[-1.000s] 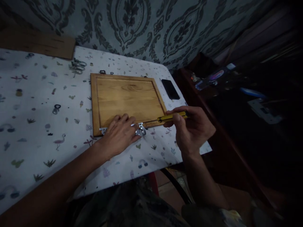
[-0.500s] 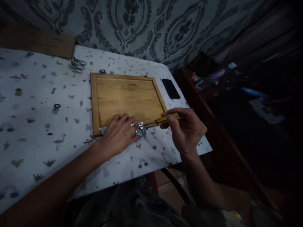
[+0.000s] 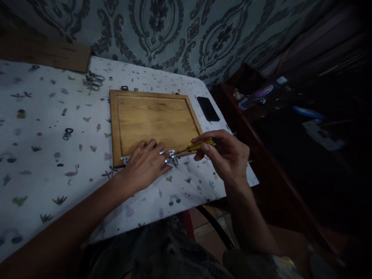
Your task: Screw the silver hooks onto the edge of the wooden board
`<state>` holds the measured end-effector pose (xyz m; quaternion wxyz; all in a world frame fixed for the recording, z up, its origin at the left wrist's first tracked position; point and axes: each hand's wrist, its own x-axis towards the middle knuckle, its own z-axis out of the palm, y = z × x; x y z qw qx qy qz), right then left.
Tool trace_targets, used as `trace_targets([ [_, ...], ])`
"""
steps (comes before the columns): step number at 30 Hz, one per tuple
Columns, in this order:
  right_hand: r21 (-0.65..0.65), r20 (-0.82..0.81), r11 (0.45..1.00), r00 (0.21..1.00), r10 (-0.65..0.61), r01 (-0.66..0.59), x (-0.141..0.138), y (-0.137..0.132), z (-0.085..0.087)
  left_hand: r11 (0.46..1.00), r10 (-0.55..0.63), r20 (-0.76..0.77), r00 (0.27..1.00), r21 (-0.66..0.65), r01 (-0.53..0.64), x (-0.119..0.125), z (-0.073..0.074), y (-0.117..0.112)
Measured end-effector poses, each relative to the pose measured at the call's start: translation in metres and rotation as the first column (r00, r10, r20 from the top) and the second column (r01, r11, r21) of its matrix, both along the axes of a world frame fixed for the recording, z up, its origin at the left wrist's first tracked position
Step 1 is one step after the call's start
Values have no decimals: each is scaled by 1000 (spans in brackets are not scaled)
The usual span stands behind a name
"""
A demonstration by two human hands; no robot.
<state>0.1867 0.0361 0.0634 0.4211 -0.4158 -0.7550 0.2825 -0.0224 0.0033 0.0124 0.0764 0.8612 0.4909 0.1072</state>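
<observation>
A framed wooden panel (image 3: pixel 154 120) lies flat on the table. Along its near edge sits a shiny metal fitting (image 3: pixel 172 154), partly covered by my left hand (image 3: pixel 147 162). That hand's curled fingers rest over the panel's edge, with thumb and index finger against the fitting, holding it down. Another bright metal piece (image 3: pixel 125 159) shows on the hand's left side; whether the two join is hidden. My right hand (image 3: pixel 225 153) grips a yellow and black screwdriver (image 3: pixel 200 145), its thin shaft pointing left to the fitting. Exact contact at the tip is too small to tell.
Several grey metal pieces (image 3: pixel 93 81) lie near a cardboard sheet (image 3: pixel 64 56) at the back left. A small dark metal part (image 3: pixel 68 133) is left of the panel. A black phone (image 3: pixel 208 109) lies to its right. Dark furniture (image 3: pixel 270 170) stands beyond the table's right edge.
The view has shifted slightly. My right hand has turned a little around the screwdriver, its fingers repositioned on the handle. My left hand stays at the panel's near edge.
</observation>
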Motion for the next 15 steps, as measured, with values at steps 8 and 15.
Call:
trace_targets([
  [8,-8,1,1000,1000,25,-25,2,-1,-1,1000,4,-4,1000,22,-4,0,-1,-1],
  [15,-12,8,1000,1000,11,-11,4,-2,0,1000,3,3,1000,3,-3,0,1,0],
])
